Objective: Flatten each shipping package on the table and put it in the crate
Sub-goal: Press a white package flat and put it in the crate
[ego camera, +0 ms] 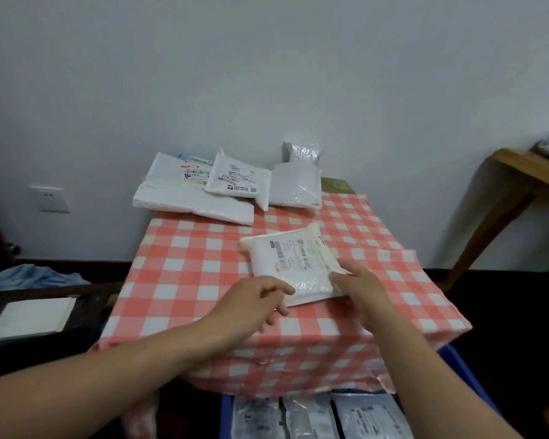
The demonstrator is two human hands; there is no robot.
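**Pressing the package flat before it goes down into the crate**

From where I stand, the white package lies on the table, just ahead of both hands and between them. The right hand has its fingers curled at the package's near right edge and seems to grip it. The left hand reaches a finger onto the near left corner with the rest loosely bent. Whether it pinches or only touches, I cannot tell.

The package looks a bit puffed, so I would say the flattening is only starting. It would go best with both palms laid on top, pressing from the middle outward so that trapped air escapes rather than bunching at one end.

The other packages wait well beyond the hands. The blue crate sits below the wrists, already holding some.
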